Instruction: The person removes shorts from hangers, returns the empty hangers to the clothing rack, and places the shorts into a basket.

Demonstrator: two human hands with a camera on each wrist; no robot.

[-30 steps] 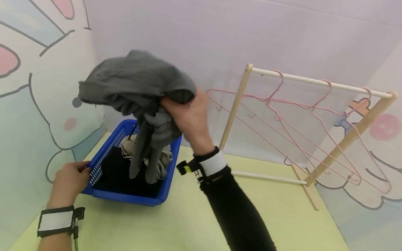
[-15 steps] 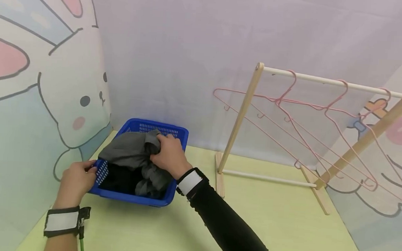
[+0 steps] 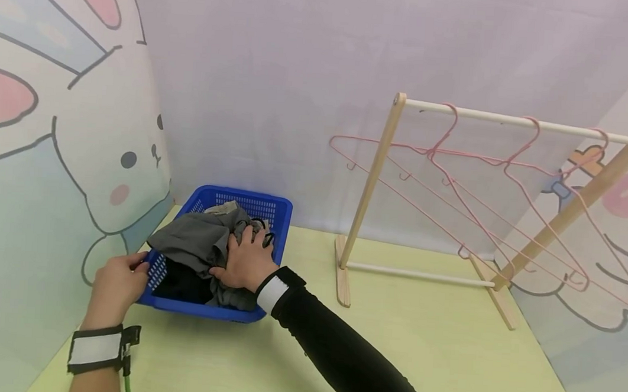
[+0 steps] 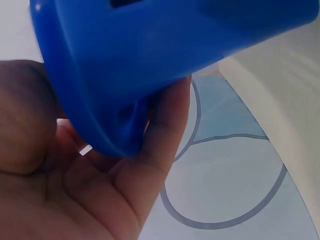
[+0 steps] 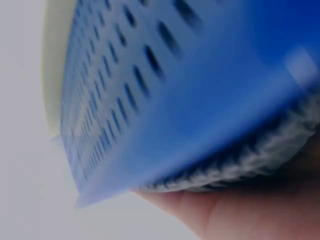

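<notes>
My left hand (image 3: 117, 280) grips the left front rim of a blue plastic basket (image 3: 209, 312). In the left wrist view its fingers curl under the basket's lip (image 4: 80, 100). Over the heap of clothes inside, my right hand (image 3: 246, 260) lies with spread fingers, touching a crumpled grey garment (image 3: 189, 237). Black cloth (image 3: 184, 285) shows below the grey one at the front, and some beige cloth (image 3: 223, 207) behind it. The right wrist view is blurred; the basket's slotted wall (image 5: 200, 95) fills much of it, with part of the hand at lower right.
To the right stands a wooden drying rack (image 3: 370, 187) with white rods. Three pink hangers (image 3: 432, 153) hang from its top rod. The basket sits on a light green table (image 3: 460, 351), close to the cartoon-printed left wall (image 3: 67, 218) and the plain back wall (image 3: 276, 99).
My right hand has lowered the grey garment from above the basket into it and let go, its fingers now spread on the clothes. The left hand has kept its hold on the rim.
</notes>
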